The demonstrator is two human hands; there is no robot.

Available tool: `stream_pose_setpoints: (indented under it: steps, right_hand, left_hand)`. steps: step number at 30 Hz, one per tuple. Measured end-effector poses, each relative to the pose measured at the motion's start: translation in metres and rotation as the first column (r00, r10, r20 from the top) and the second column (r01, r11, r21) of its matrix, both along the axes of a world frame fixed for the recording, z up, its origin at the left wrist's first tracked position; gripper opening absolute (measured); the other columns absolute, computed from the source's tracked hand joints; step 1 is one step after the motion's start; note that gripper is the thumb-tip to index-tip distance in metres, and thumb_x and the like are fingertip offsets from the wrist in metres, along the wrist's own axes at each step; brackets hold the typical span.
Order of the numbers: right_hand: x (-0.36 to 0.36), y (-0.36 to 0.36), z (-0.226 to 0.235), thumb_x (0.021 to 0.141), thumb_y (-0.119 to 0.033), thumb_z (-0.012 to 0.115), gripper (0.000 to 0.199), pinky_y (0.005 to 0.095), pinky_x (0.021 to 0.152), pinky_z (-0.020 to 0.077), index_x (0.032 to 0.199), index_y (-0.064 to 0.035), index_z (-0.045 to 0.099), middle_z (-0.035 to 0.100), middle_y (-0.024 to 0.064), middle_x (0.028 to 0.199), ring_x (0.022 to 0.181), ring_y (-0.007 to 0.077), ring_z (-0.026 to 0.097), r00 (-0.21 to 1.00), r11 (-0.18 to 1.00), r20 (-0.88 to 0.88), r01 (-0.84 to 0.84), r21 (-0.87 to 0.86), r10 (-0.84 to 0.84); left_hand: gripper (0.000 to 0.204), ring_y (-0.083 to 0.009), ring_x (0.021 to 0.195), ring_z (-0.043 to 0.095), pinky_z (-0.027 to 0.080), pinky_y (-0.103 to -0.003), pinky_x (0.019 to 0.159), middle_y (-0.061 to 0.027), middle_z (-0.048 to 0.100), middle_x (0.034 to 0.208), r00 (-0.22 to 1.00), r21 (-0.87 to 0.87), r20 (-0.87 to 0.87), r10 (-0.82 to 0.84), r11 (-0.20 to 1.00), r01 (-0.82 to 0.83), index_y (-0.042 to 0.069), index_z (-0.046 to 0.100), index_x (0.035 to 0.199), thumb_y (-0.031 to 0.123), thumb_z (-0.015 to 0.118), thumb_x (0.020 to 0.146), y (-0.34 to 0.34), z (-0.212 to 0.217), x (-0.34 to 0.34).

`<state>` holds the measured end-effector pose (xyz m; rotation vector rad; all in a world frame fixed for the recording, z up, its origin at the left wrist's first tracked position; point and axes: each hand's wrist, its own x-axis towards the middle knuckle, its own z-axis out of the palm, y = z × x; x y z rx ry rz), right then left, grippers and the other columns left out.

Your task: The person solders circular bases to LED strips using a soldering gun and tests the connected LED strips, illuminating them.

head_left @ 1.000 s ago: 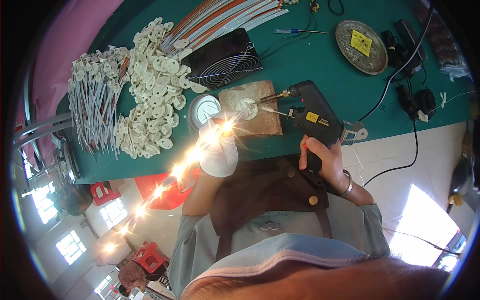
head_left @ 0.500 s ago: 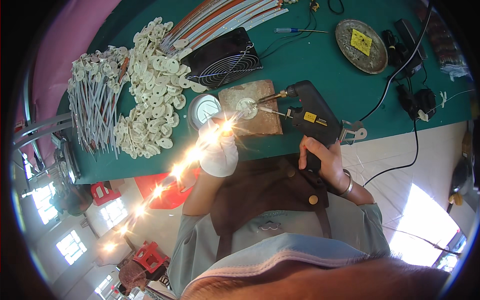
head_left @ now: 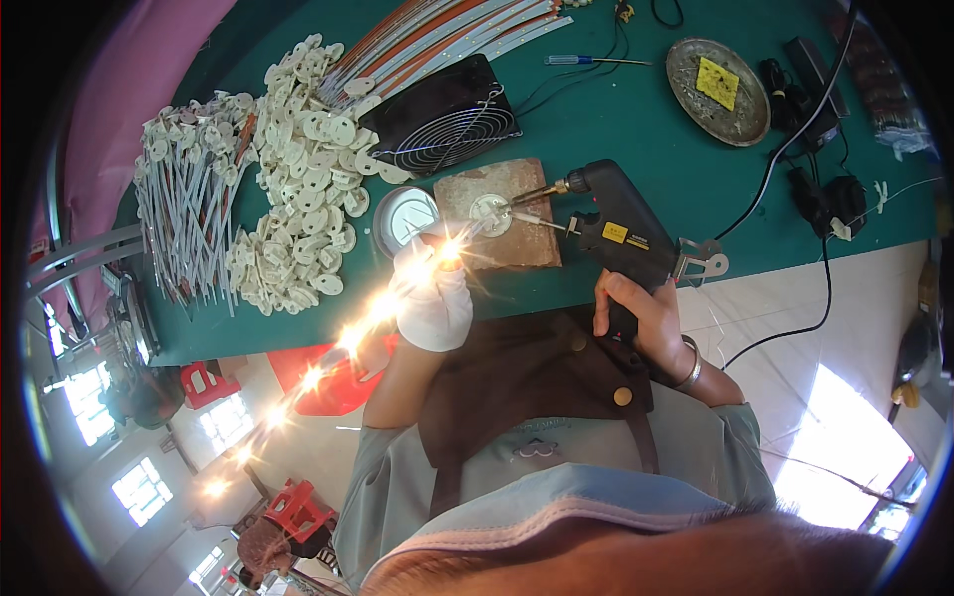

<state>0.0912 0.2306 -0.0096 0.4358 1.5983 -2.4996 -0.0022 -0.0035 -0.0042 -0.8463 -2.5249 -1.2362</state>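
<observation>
My left hand (head_left: pixel 434 313), in a white glove, is closed on a lit LED strip (head_left: pixel 316 376) whose bright lamps trail down to the lower left. Glare hides part of its fingers. The strip's upper end reaches a small round whitish disc (head_left: pixel 487 212) lying on a worn brown block (head_left: pixel 527 246). In my right hand (head_left: pixel 646 316) is a black soldering gun (head_left: pixel 618 214), gripped by its handle. Its metal tip and a thin feed tube meet at the disc. A round tin (head_left: pixel 383 230) stands beside the block, close to my left fingers.
A black fan (head_left: pixel 447 119) sits behind the block. Left of it are piled white discs (head_left: pixel 308 189) and strips with discs attached (head_left: pixel 189 209). More LED strips (head_left: pixel 447 40), a screwdriver (head_left: pixel 576 61), a dish (head_left: pixel 686 99) with a yellow sponge (head_left: pixel 717 83), and cables lie farther back and right.
Almost nothing differs. The soldering gun has shifted very slightly, and the lit strip hangs a touch differently.
</observation>
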Motion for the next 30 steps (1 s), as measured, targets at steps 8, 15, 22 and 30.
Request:
stream_pose_setpoints:
  steps: [8, 15, 22, 30]
  right_hand:
    - [0.002, 0.0, 0.003, 0.087, -0.015, 0.052, 0.018, 0.0285, 0.047, 0.0468, 0.086, 0.0037, 0.051, 0.052, 0.0112, 0.06, 0.045, 0.0183, 0.054, 0.999, 0.999, -0.002, 0.038, -0.039, -0.038]
    - [0.0, 0.002, 0.003, 0.087, -0.013, 0.05, 0.017, 0.0288, 0.048, 0.0473, 0.085, 0.0034, 0.051, 0.053, 0.0107, 0.061, 0.047, 0.0181, 0.054, 1.0, 1.0, 0.002, -0.012, -0.018, 0.012]
    - [0.0, 0.001, 0.001, 0.087, -0.013, 0.051, 0.016, 0.0287, 0.049, 0.0476, 0.085, 0.0027, 0.051, 0.053, 0.0106, 0.064, 0.048, 0.0179, 0.055, 1.0, 1.0, 0.013, -0.008, 0.006, 0.008]
    - [0.0, 0.001, 0.0, 0.087, -0.013, 0.052, 0.016, 0.0289, 0.049, 0.0475, 0.084, 0.0025, 0.051, 0.053, 0.0104, 0.065, 0.048, 0.0183, 0.055, 1.0, 1.0, 0.016, -0.009, 0.01, 0.009]
  left_hand:
    - [0.021, -0.0189, 0.087, 0.057, 0.047, -0.029, 0.078, -0.0198, 0.06, 0.104, 0.999, -0.015, -0.046, -0.001, 1.0, 0.0, -0.001, 0.042, 0.112, 0.014, 0.042, 0.099, -0.002, -0.003, -0.001]
    - [0.02, -0.0186, 0.087, 0.057, 0.047, -0.03, 0.077, -0.019, 0.06, 0.103, 1.0, -0.029, -0.025, 0.012, 0.999, -0.013, -0.001, 0.043, 0.11, 0.015, 0.041, 0.099, -0.003, -0.003, -0.001]
    - [0.022, -0.0184, 0.088, 0.058, 0.047, -0.03, 0.079, -0.0194, 0.061, 0.103, 0.999, -0.01, -0.002, 0.041, 0.999, -0.041, -0.001, 0.042, 0.109, 0.018, 0.042, 0.099, -0.005, -0.009, 0.001]
    - [0.021, -0.0188, 0.09, 0.058, 0.045, -0.031, 0.083, -0.0198, 0.061, 0.104, 0.999, 0.051, 0.038, 0.029, 0.998, -0.031, 0.0, 0.041, 0.107, 0.019, 0.043, 0.099, -0.004, -0.009, 0.001]
